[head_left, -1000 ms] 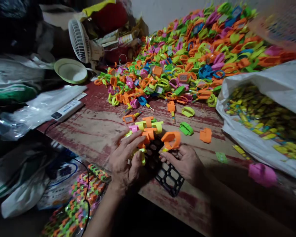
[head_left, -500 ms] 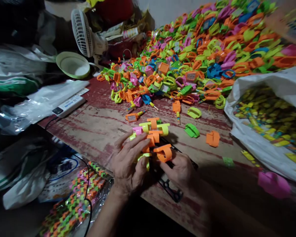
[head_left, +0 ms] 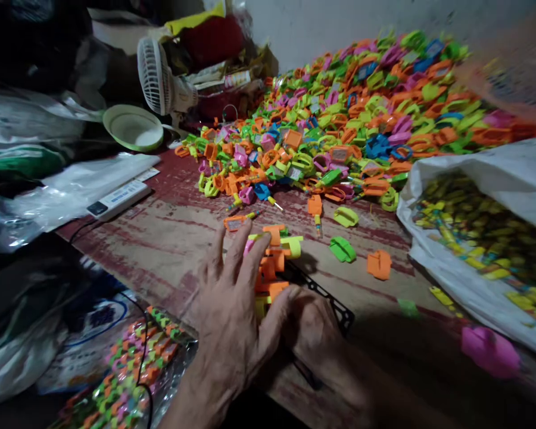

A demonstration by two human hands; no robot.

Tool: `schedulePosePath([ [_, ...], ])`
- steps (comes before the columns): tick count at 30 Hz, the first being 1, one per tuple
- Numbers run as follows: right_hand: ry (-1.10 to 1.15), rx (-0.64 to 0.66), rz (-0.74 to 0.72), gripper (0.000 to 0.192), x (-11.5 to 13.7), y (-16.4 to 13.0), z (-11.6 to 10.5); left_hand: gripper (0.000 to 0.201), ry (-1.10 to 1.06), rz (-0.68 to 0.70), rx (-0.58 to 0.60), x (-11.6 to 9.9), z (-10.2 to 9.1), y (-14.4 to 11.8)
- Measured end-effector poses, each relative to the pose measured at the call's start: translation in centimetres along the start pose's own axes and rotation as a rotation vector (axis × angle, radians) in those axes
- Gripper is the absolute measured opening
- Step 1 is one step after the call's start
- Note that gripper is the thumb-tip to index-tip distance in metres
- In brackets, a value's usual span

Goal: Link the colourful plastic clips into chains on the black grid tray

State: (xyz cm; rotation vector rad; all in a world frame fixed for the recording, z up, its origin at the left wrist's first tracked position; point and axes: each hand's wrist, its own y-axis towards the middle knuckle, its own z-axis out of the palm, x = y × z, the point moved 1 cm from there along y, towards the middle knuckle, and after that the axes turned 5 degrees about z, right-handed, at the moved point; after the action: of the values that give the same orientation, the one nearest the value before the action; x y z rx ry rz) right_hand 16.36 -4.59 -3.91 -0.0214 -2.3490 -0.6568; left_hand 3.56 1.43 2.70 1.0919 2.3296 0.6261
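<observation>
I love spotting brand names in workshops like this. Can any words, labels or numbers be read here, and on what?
None can be read.
White power strip: dark print on its label, too blurred.
Box behind the fan: a printed strip, too small.
Blue and white bag at lower left: a blue mark, too dim.
Small tags in the plastic pieces: blank or too small.

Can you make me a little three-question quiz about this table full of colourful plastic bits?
1. True or false: the left hand lies flat, fingers spread, on the small cluster of plastic pieces.
2. What does the black grid tray rest on? A) the wooden table B) the white bag C) the fan
3. Fill in: the loose piece right of the cluster, before the orange one, is ____.

Key: 1 true; 2 A; 3 green.
</observation>
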Motion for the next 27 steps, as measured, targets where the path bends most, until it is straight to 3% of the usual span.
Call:
schedulePosePath([
  [4,-0.078,-0.087,0.058,0.027,-0.7,-1.8,1.5,0.045,0.19,0.08,0.166,0.3,0.7,0.7],
  [6,-0.102,-0.09,0.025,0.034,-1.2,-2.5,1.9,0.046,0.247,0.137,0.136,0.7,1.1,0.6],
  [8,-0.09,-0.009,-0.036,0.04,-1.6,-2.3,1.4,0.047,0.278,0.197,0.096,1.1,1.4,0.2],
  [11,-0.024,0.123,-0.035,0.038,-2.3,-0.2,-1.3,0.046,0.297,0.25,0.089,1.3,1.8,-0.4],
  [13,-0.055,0.118,0.053,0.029,-3.1,2.4,-3.8,0.045,0.3,0.241,0.087,1.2,1.9,-0.6],
  [15,-0.269,0.002,0.178,0.028,-4.2,5.5,-5.7,0.044,0.289,0.207,0.084,1.1,1.7,-0.6],
  [16,-0.409,0.009,0.242,0.027,-4.9,6.9,-6.1,0.044,0.278,0.198,0.082,1.0,1.6,-0.4],
  [19,-0.714,0.158,0.387,0.024,-6.4,10.0,-5.7,0.045,0.25,0.178,0.117,0.8,1.0,0.1],
  [23,-0.71,0.2,0.471,0.023,-7.6,11.7,-4.3,0.046,0.208,0.122,0.177,0.5,0.4,0.6],
  [27,-0.699,0.166,0.534,0.02,-8.6,11.9,-5.5,0.046,0.168,0.071,0.205,0.2,0.2,0.7],
])
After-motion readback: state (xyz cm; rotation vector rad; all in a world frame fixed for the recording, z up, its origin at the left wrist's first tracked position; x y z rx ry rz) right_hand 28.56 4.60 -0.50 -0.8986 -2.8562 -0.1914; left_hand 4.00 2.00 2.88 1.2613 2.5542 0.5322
